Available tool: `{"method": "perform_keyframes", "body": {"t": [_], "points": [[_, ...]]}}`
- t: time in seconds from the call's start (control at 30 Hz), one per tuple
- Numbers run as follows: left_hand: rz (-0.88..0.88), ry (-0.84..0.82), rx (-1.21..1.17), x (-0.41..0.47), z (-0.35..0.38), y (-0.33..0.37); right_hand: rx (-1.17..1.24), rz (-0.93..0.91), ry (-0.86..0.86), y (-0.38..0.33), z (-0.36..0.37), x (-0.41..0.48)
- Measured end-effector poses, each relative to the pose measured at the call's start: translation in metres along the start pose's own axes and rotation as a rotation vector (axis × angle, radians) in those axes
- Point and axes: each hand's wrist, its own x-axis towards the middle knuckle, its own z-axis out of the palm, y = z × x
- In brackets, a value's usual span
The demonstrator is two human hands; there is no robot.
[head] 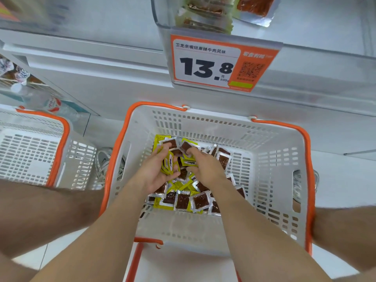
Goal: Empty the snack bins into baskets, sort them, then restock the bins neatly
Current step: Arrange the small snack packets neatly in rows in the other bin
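Both hands reach into the white basket (274, 151), where the snack packets (195, 200) lie heaped on its bottom, mostly toward the near wall. The left hand (156, 169) curls round a small stack of yellow packets (169, 162). The right hand (203, 167) pinches loose packets against it. The stack looks uneven, so a slack squeeze could let packets slip back into the heap, unsorted.
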Motion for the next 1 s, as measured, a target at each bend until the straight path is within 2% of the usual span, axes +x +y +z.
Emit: {"method": "perform_keyframes", "body": {"t": [0.13,0.2,0.33,0.43,0.5,0.67,0.83,1.0], "points": [[-0.024,0.055,-0.01,0.0,0.001,-0.001,0.042,0.115,0.013,0.005,-0.012,-0.003],[-0.044,0.09,-0.019,-0.001,0.002,-0.001,0.024,0.198,0.088,0.005,-0.014,-0.004],[-0.093,0.085,-0.075,-0.005,0.003,0.001,0.169,0.262,0.274,0.002,-0.014,-0.015],[-0.117,0.057,-0.104,-0.01,0.01,0.004,0.316,0.165,0.401,-0.015,-0.017,-0.028],[-0.126,0.017,-0.16,-0.014,0.015,0.007,0.387,0.041,0.402,-0.031,-0.021,-0.034],[-0.155,-0.132,-0.101,-0.026,0.013,0.017,0.23,-0.221,0.326,-0.045,-0.031,-0.049],[-0.073,-0.234,-0.001,-0.038,0.019,0.019,0.025,-0.35,0.338,-0.034,-0.037,-0.045],[0.082,-0.215,-0.035,-0.037,0.03,0.019,0.044,-0.305,0.387,-0.022,-0.049,-0.048]]}}
